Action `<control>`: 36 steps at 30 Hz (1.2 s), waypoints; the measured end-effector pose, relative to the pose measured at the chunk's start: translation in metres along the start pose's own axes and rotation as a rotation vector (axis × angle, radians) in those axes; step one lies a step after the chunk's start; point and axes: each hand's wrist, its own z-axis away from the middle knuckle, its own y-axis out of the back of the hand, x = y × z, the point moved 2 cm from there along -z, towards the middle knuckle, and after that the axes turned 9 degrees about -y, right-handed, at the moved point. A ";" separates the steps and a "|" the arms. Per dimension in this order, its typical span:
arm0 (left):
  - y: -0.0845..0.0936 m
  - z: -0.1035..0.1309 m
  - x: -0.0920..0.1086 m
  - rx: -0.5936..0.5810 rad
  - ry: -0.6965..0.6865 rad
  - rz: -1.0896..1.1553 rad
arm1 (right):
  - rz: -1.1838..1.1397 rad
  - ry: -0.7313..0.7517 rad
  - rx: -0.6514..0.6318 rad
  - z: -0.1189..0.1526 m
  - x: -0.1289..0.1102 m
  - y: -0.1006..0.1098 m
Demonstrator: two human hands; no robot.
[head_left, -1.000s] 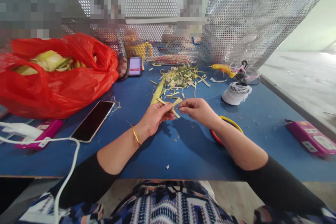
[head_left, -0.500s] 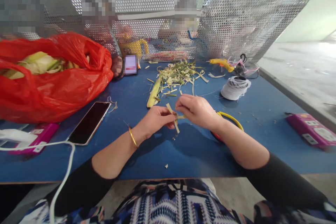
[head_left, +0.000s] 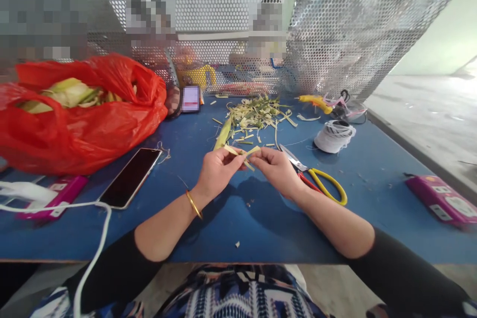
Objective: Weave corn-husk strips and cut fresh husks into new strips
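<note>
Pale corn husk strips point(head_left: 253, 151), crossed over one another, are pinched between my two hands above the blue table. My left hand point(head_left: 219, 171), with a gold bangle at the wrist, grips them from the left between thumb and fingers. From the right, my right hand point(head_left: 275, 169) pinches a strip close to the crossing. Scissors point(head_left: 316, 179) with one yellow and one red handle lie just beyond and beside my right hand. Past my hands are a longer green-yellow husk piece point(head_left: 223, 134) and a heap of husk scraps point(head_left: 257, 112).
A red plastic bag point(head_left: 89, 124) of husks stands at left, near a dark phone point(head_left: 130, 177), a white cable point(head_left: 100, 238) and a magenta power strip point(head_left: 63, 194). To the right are white thread point(head_left: 334, 137), a yellow glue gun point(head_left: 315, 103) and another power strip point(head_left: 443, 196). Perforated mesh point(head_left: 223, 0) rises behind.
My right hand has come down and closer to my left, uncovering the scissors. The husk strips have been turned between the fingers. The whole view has shifted slightly.
</note>
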 end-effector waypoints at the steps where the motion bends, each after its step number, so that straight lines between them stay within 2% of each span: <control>1: 0.001 0.000 0.000 0.018 -0.016 -0.031 | 0.056 0.049 0.032 0.002 -0.001 0.000; 5: 0.002 0.000 0.000 0.054 -0.090 -0.204 | 0.371 0.303 0.126 0.012 -0.007 0.001; 10: 0.001 0.002 0.004 -0.009 -0.173 -0.403 | 0.671 0.475 0.066 0.019 -0.009 -0.001; 14: 0.001 0.003 0.007 -0.227 -0.124 -0.391 | 0.609 0.506 0.046 0.009 -0.012 0.013; 17: 0.000 0.003 0.009 -0.421 0.005 -0.149 | 0.446 0.444 -0.105 -0.004 -0.011 0.025; 19: -0.001 0.002 0.010 -0.450 0.062 0.003 | 0.316 0.344 -0.199 -0.013 -0.006 0.029; 21: 0.000 0.000 0.010 -0.388 0.070 0.076 | 0.207 0.239 -0.223 -0.018 0.000 0.029; 23: 0.001 -0.001 0.008 -0.278 0.046 0.078 | 0.145 0.170 -0.199 -0.019 0.005 0.023; 26: 0.003 -0.003 0.004 -0.109 0.012 0.016 | 0.131 0.160 -0.133 -0.011 0.006 0.012; 29: 0.006 -0.005 0.000 0.002 0.039 -0.040 | 0.246 0.340 -0.042 0.004 -0.003 0.005; 32: 0.006 -0.006 -0.001 0.036 0.073 -0.090 | 0.338 0.592 0.051 0.015 -0.012 0.004; 34: 0.005 -0.006 -0.001 0.027 0.069 -0.126 | 0.307 0.684 0.018 0.017 -0.014 0.004; 36: 0.003 -0.005 0.000 0.004 0.054 -0.158 | 0.262 0.708 -0.060 0.016 -0.014 0.005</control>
